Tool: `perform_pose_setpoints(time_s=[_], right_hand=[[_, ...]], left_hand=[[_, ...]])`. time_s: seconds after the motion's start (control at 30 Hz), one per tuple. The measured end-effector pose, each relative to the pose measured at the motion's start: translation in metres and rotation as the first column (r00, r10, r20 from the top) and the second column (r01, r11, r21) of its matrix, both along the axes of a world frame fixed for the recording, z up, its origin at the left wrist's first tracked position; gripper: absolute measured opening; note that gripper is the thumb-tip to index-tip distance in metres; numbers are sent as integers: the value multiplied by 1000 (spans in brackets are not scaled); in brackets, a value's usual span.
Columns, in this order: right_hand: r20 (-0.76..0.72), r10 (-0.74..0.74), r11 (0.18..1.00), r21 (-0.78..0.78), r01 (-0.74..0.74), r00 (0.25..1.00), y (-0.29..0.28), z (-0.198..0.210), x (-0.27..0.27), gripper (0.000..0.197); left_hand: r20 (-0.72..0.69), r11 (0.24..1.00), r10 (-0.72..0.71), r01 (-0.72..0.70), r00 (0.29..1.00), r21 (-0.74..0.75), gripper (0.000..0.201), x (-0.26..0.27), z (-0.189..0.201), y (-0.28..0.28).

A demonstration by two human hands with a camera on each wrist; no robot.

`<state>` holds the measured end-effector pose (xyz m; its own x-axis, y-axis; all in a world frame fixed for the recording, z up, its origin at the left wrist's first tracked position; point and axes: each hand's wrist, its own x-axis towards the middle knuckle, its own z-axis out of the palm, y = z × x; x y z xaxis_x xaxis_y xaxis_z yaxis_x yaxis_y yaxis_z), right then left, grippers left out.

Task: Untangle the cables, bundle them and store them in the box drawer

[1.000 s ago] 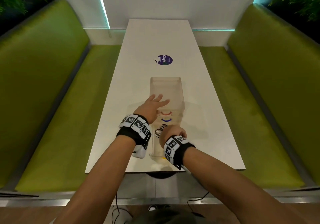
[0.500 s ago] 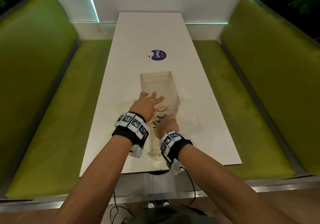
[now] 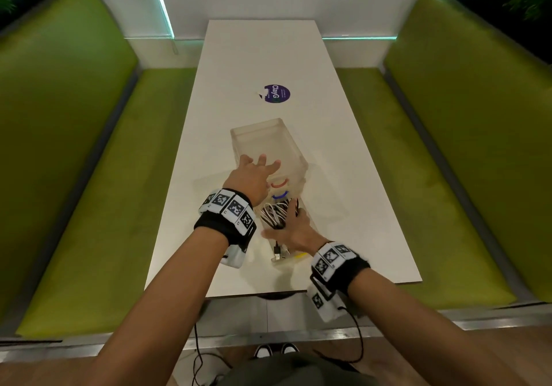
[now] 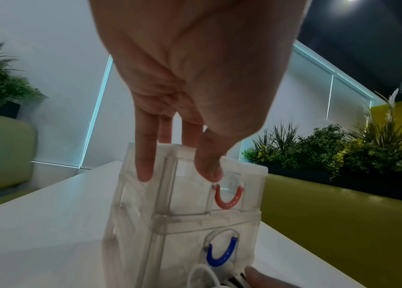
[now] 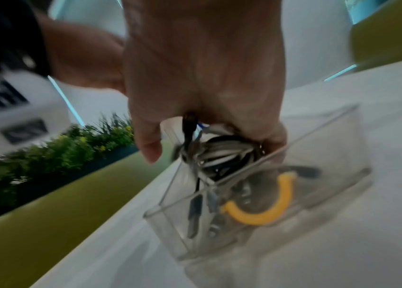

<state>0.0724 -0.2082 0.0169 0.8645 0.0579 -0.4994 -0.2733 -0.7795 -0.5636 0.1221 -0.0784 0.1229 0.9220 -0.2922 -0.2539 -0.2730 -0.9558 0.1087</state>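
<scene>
A clear plastic drawer box (image 3: 263,137) stands on the white table (image 3: 343,176). My left hand (image 3: 255,173) rests on its top with straight, spread fingers (image 4: 143,165), just above the red drawer handle (image 4: 228,196) and the blue one (image 4: 222,253). The bottom drawer (image 3: 286,258), with a yellow handle (image 5: 264,210), is pulled out toward me. My right hand (image 3: 294,227) reaches into it, its fingers curled round a coiled bundle of white and black cables (image 5: 222,154). The coil (image 3: 273,214) lies partly inside the drawer. Loose plug ends (image 3: 277,251) lie near the drawer front.
A round purple sticker (image 3: 277,94) is on the table beyond the box. Green benches (image 3: 89,176) run along both sides of the table. The table's near edge (image 3: 283,291) is just behind the open drawer. Black wires hang from my wrist cameras.
My right hand has turned a little in the open drawer, and more of the white coil now shows. The left hand has stayed on the box top. The head view has shifted.
</scene>
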Motion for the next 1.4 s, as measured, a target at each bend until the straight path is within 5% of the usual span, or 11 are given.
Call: perform_pose_setpoints(time_s=[0.1,0.23,0.53,0.67,0.73,0.83,1.0,1.2,1.4], right_hand=[[170,184,980,-104,-168,968,-19,-1,-20,97],[439,366,877,-459,-145,820,-18,-15,-46,69],[229,541,787,-477,-391,809,-34,-29,-49,120],[308,492,834,-434,-340,814,-29,-22,-50,109],[447,517,836,-448,-318,730,-23,-21,-51,106],[459,665,736,-535,-414,589,-21,-25,-48,102],[271,745,641,-544,-542,609,-25,-33,-40,102],[348,764,638,-532,-556,544,-28,-26,-21,83],[361,798,602,-507,-617,483,-29,-21,-3,87]], left_hand=[[11,1000,-5,5,1000,-13,56,0,-2,1],[16,1000,2,-1,1000,-21,56,0,-2,1],[-1,999,10,-10,1000,-33,57,-1,0,1],[-2,999,15,-15,1000,-37,57,0,1,1],[-9,998,25,-25,1000,-51,57,-1,1,1],[-15,997,31,-32,999,-67,58,-1,1,1],[-36,997,31,-34,999,-71,59,-3,4,0],[-23,998,25,-27,999,-63,59,-2,3,-1],[-26,997,28,-29,999,-65,59,-4,6,-1]])
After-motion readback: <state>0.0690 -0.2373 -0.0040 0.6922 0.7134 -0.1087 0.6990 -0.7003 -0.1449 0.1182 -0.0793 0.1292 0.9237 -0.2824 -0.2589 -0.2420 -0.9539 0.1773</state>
